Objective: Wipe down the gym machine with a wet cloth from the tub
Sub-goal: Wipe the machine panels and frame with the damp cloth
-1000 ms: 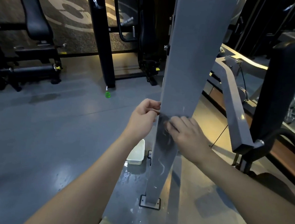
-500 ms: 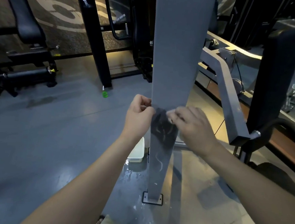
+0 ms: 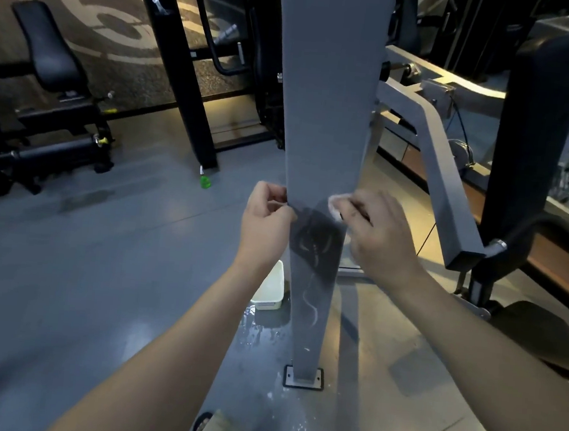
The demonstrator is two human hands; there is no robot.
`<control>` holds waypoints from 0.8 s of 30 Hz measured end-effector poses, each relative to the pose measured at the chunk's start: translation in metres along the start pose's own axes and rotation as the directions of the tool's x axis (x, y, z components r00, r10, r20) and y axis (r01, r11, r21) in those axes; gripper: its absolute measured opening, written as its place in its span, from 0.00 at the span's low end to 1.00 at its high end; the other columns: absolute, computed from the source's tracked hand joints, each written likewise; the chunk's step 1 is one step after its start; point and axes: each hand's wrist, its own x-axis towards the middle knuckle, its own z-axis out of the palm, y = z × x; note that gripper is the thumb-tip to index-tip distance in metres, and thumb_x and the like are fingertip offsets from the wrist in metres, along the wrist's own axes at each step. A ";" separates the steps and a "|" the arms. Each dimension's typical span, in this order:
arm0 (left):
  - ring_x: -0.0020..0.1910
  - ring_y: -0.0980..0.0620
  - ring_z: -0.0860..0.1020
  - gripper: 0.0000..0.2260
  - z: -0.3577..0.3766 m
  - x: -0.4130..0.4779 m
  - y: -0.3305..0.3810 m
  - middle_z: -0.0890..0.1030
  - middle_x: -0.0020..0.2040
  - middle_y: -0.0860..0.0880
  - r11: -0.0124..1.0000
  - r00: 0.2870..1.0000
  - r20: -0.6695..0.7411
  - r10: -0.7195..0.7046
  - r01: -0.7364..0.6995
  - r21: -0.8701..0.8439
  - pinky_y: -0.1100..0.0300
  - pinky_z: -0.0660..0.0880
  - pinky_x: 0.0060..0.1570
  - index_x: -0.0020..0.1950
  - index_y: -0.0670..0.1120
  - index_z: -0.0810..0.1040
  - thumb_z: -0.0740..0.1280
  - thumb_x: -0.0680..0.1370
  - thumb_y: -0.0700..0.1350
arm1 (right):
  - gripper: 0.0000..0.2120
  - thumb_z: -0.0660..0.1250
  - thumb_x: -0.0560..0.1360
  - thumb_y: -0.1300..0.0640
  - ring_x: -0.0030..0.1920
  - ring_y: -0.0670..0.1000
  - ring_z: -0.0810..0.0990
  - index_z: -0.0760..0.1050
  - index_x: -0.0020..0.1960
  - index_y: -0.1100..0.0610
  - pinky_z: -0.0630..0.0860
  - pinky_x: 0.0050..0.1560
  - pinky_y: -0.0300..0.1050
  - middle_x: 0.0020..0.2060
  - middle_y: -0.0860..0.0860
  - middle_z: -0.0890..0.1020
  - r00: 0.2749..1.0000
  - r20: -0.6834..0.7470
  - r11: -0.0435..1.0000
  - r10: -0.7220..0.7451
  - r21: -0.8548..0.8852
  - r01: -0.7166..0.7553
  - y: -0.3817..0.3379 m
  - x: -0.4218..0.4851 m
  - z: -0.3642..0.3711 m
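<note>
A grey upright post of the gym machine rises in the middle of the view, bolted to the floor by a small base plate. Both hands meet it at about mid-height. The right hand grasps a bunched white cloth and presses it against the post's front face near its right edge, with only a small fold of cloth showing past the fingertips. The left hand is curled at the post's left edge, thumb over the front; it appears to clasp that edge, though the fingers behind are hidden.

Just below the hands a dark wet patch with curling streaks covers the post's face, and a thin trickle runs down from it. The white tub stands on the floor just beside the post's left side, partly hidden by the left forearm. A puddle glistens on the floor between the tub and the base plate.

A slanted grey arm of the machine reaches off to the right. A black bench stands well apart at the far left.
</note>
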 end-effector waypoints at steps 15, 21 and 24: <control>0.46 0.54 0.80 0.14 0.001 -0.003 -0.011 0.81 0.56 0.40 0.999 1.000 0.005 -0.009 0.009 -0.033 0.65 0.76 0.41 0.49 0.48 0.76 0.62 0.71 0.32 | 0.13 0.58 0.82 0.59 0.47 0.58 0.78 0.81 0.54 0.59 0.74 0.45 0.49 0.47 0.53 0.79 0.974 0.227 0.999 -0.010 0.051 -0.002 -0.009 -0.036 0.011; 0.55 0.49 0.79 0.16 0.004 -0.008 -0.016 0.81 0.57 0.43 0.999 1.000 0.015 -0.013 0.014 -0.047 0.58 0.78 0.46 0.52 0.48 0.78 0.61 0.68 0.35 | 0.17 0.55 0.85 0.50 0.47 0.45 0.71 0.81 0.54 0.56 0.66 0.50 0.39 0.47 0.49 0.79 0.979 0.143 0.989 0.142 0.010 -0.145 -0.010 -0.028 0.009; 0.55 0.45 0.79 0.17 -0.001 -0.005 -0.014 0.81 0.57 0.41 0.997 1.000 0.020 -0.001 0.002 -0.071 0.61 0.77 0.43 0.51 0.49 0.79 0.61 0.66 0.37 | 0.13 0.58 0.80 0.59 0.45 0.55 0.76 0.82 0.51 0.57 0.75 0.43 0.47 0.45 0.53 0.79 0.953 0.285 0.989 0.105 0.071 -0.130 -0.016 -0.042 0.007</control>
